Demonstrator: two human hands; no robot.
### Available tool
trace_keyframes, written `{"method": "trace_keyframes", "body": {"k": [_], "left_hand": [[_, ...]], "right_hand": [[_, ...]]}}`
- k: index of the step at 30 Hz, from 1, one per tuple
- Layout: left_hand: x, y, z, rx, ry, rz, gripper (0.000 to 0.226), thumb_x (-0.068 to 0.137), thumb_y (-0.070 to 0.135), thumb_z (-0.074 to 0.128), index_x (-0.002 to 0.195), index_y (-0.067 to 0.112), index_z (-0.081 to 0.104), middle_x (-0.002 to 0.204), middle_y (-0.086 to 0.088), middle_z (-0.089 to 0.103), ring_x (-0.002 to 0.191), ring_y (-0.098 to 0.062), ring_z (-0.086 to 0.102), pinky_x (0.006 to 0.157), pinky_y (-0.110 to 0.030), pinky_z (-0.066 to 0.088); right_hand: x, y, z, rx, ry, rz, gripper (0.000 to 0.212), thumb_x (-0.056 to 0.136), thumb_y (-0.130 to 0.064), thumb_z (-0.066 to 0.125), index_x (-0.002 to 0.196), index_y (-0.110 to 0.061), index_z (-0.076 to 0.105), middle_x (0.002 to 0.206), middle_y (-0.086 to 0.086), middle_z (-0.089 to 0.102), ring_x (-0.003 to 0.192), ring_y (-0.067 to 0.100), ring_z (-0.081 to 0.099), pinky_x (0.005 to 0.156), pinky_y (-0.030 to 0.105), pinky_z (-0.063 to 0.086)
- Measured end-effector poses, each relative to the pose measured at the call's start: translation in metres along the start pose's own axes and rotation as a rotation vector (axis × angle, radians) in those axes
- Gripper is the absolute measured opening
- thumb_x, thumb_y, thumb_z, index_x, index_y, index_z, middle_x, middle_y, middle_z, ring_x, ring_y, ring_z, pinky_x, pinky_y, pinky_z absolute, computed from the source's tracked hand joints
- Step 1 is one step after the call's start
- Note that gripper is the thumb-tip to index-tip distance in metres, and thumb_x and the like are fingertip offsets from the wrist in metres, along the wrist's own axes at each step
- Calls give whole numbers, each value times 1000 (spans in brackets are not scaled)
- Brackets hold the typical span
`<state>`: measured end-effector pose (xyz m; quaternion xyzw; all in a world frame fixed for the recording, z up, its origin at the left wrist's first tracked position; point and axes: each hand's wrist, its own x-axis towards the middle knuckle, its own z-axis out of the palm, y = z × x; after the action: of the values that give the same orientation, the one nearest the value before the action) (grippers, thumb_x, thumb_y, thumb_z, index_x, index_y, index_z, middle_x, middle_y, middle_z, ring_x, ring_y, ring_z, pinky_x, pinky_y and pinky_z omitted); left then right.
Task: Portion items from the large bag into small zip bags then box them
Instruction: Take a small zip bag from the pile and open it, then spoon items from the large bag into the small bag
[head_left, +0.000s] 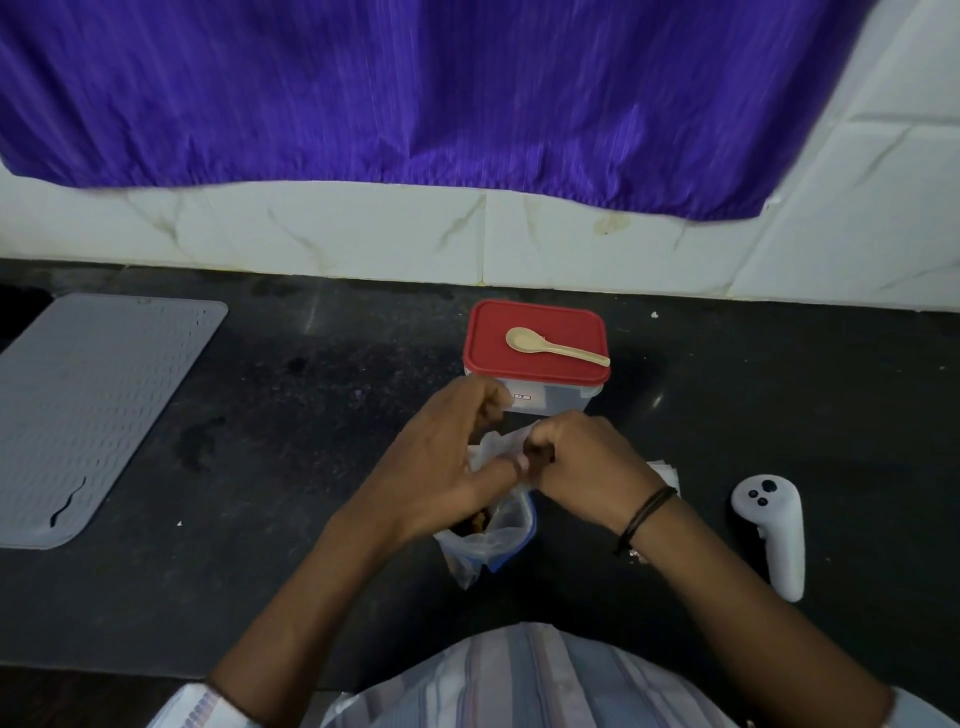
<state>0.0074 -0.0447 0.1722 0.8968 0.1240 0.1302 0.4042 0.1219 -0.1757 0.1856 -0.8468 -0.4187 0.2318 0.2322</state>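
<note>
A clear plastic bag (488, 540) with a blue zip edge stands on the black counter, brown pieces showing inside. My left hand (441, 457) and my right hand (587, 457) meet above it, fingers curled and pinching the crumpled clear plastic (501, 441) at its top. Just behind the hands stands a clear box with a red lid (535, 348) shut on it. A beige spoon (553, 347) lies across the lid. A few flat small bags (667, 470) peek out behind my right wrist.
A grey ribbed mat (88, 410) lies at the left of the counter. A white hand controller (774, 535) lies at the right. White tiled wall and a purple curtain (415, 88) close off the back. The counter's front edge runs under my arms.
</note>
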Motion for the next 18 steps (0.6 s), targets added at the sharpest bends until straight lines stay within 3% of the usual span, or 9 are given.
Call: {"method": "trace_keyframes", "body": {"k": [2,5,8,10,13,18], "left_hand": [[-1,-13,-3,-74,-145,7,80,69,61,72,137,39,35,139,19,42,127,4,41,95,-17,41],[1,-23,5,52,-192,70,101,63,61,81,146,32,31,141,18,39,127,2,41,99,-19,39],[2,-26,18,51,-85,124,76,69,51,82,133,28,48,124,17,55,113,-2,54,93,-25,47],[1,-27,23,61,5,170,61,73,46,79,124,24,54,112,16,60,102,-2,58,87,-22,48],[-1,-24,27,74,77,193,55,72,36,78,119,18,57,107,14,61,96,-1,58,83,-13,43],[-1,-25,23,65,118,191,50,69,36,67,113,14,59,101,9,64,90,-3,58,80,-15,43]], "right_hand": [[3,0,0,4,-30,-34,16,89,-24,64,75,-19,71,69,-4,66,63,8,61,60,27,52],[8,-3,-1,-14,-68,-97,27,89,-16,61,63,-22,60,64,-5,62,59,6,57,56,24,46],[12,-8,-1,1,-83,-142,28,91,-13,56,65,-20,60,68,-4,64,61,5,59,58,25,48],[13,-10,0,22,-96,-143,34,93,-9,51,61,-18,57,63,0,61,58,9,61,55,25,48],[14,-15,2,8,-114,-138,38,94,-8,49,59,-22,53,63,-2,59,59,9,58,59,26,50],[22,-20,6,4,-195,-120,28,94,-10,48,68,-17,58,70,0,59,61,7,53,56,21,43]]}}
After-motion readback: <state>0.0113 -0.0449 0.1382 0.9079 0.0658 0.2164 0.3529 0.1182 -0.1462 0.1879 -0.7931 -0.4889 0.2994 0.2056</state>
